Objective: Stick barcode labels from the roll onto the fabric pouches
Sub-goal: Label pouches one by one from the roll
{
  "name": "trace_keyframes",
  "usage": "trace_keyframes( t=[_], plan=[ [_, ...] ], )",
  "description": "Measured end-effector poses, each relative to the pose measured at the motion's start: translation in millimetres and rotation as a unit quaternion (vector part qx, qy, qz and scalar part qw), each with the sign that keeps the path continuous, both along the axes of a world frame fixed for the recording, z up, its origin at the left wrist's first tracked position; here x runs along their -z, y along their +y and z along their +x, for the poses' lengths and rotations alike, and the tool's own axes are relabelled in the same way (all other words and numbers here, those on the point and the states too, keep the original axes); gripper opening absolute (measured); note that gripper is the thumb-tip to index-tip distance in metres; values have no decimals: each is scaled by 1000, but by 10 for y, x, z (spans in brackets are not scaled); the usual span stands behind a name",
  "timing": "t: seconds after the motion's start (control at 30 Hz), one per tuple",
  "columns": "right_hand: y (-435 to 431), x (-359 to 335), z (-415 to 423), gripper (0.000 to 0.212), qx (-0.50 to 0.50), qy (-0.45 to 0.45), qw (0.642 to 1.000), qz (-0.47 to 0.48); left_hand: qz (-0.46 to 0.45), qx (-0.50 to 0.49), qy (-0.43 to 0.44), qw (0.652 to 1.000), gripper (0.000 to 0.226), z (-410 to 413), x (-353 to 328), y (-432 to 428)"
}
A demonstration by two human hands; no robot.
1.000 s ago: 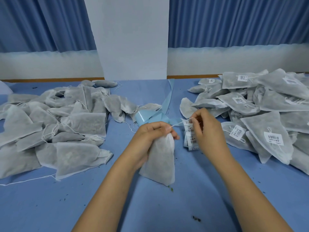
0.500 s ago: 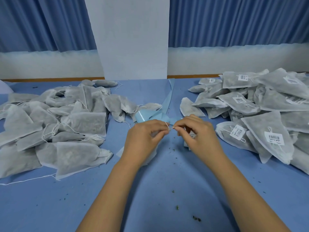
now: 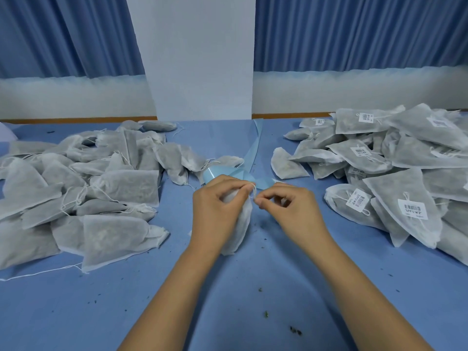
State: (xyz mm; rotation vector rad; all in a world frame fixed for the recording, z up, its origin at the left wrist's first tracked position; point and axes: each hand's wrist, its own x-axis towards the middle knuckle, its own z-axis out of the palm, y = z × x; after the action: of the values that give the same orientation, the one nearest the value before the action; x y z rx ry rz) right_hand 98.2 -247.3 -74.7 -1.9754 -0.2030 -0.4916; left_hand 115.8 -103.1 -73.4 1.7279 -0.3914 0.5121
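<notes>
Pouch (image 3: pixel 241 224) at the middle of the table (image 3: pixel 76 312), held round its neck by the left hand (image 3: pixel 217 211) with fingers curled tight, probably to steady it for labelling. The right hand (image 3: pixel 293 211) is curled too. Its thumb and forefinger seem to pinch the string (image 3: pixel 254 193), and a sliver of label (image 3: pixel 285 198) shows inside the curl (peeled or not, I cannot tell). Blue liner (image 3: pixel 228 173) trails just behind. A bare pile (image 3: pixel 76 198) lies left and a labelled pile (image 3: pixel 392 173) right — likely to keep done apart from undone. Each pouch holds a dark filling, dim through the fabric.
</notes>
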Motion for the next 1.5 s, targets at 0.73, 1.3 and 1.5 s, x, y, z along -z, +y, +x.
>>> trace_keyframes(
  t=[0.73, 1.3, 1.5],
  plan=[
    [33, 12, -21, 11, 85, -145, 981, -101, -112, 163, 254, 947, 26, -56, -96, -51],
    [7, 23, 6, 7, 61, -209, 970, -105, -106, 103, 248, 958, 19, 4, -45, -42],
    [-106, -38, 30, 15, 93, -85, 991, 49, -53, 156, 202, 965, 19, 50, -59, 50]
  ],
)
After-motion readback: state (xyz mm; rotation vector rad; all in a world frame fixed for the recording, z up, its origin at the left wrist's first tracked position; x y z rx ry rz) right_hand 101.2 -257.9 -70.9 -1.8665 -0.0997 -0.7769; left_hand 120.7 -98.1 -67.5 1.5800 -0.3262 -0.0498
